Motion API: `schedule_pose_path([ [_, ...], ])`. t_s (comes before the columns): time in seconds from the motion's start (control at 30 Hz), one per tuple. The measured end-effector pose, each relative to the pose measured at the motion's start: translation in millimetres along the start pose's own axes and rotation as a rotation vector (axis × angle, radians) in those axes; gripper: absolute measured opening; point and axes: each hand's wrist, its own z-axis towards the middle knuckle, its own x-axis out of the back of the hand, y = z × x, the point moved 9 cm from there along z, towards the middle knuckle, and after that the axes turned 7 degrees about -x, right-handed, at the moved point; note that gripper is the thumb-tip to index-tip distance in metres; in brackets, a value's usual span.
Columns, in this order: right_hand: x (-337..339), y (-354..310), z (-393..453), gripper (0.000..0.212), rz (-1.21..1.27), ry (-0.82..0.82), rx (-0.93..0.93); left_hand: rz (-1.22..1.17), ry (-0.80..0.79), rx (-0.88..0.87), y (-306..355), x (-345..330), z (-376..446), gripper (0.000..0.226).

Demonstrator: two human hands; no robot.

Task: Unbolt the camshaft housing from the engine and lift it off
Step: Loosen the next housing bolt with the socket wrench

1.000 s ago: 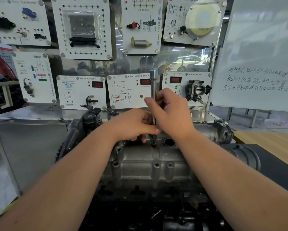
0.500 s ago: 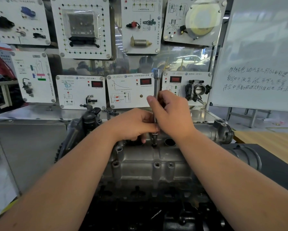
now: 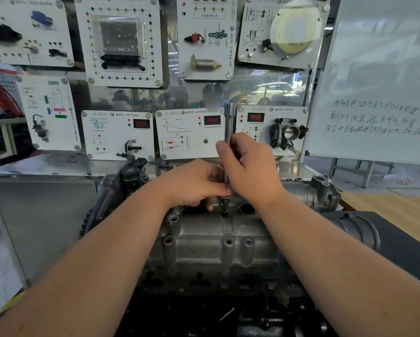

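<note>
The grey cast camshaft housing (image 3: 211, 242) lies across the top of the dark engine (image 3: 204, 310) below me. A long chrome socket extension (image 3: 229, 122) stands upright, its dark socket end (image 3: 225, 205) seated in a bolt hole along the housing's far side. My right hand (image 3: 250, 169) grips the shaft around its middle. My left hand (image 3: 194, 183) holds the lower part of the shaft just above the socket, fingers curled against it. Several open bolt holes (image 3: 228, 241) show along the housing's near edge.
A steel bench with white training panels (image 3: 117, 135) stands right behind the engine. A throttle body (image 3: 289, 132) hangs on the right panel. A whiteboard (image 3: 379, 93) is at the right, a wooden tabletop (image 3: 398, 210) beyond a black intake part (image 3: 355, 229).
The extension has risen slightly and my right hand has shifted a little up the shaft and to the right. My left hand stays low on it.
</note>
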Motion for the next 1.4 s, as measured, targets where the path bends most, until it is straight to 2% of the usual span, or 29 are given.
schedule_pose_path([
  [0.1, 0.0, -1.6, -0.2, 0.04, 0.005, -0.011, -0.008, -0.01, -0.026, -0.015, 4.2, -2.7, -0.7, 0.011],
  [0.27, 1.6, -2.3, -1.0, 0.026, 0.042, 0.003, -0.006, 0.007, 0.013, -0.003, -1.6, 2.6, 2.1, 0.003],
  [0.4, 3.7, -4.6, -1.6, 0.026, 0.045, 0.03, 0.005, 0.02, 0.029, 0.035, -6.3, 3.4, 3.2, 0.007],
  [0.57, 3.9, -4.5, -1.0, 0.038, 0.033, 0.011, 0.002, 0.018, -0.028, -0.007, 1.4, -1.8, 0.0, 0.011],
  [0.73, 5.1, -4.6, -1.4, 0.027, 0.063, 0.035, -0.015, 0.05, 0.007, -0.016, 1.9, 1.8, 2.0, 0.004],
  [0.9, 3.3, -6.9, -1.8, 0.031, 0.048, 0.02, 0.014, 0.04, -0.005, -0.006, 1.3, 0.8, 0.9, 0.009],
  [1.0, 1.1, -6.8, -2.5, 0.037, 0.06, -0.006, 0.008, 0.035, -0.024, -0.04, 5.7, -1.7, -0.4, 0.021],
  [1.2, 2.7, -5.3, -3.8, 0.02, 0.079, 0.007, -0.021, 0.05, 0.05, -0.019, 1.3, 5.3, -0.2, 0.003],
  [1.4, 6.4, -4.6, -2.1, 0.028, 0.012, 0.041, -0.008, 0.031, 0.012, -0.002, 2.0, 0.7, 0.3, 0.005],
])
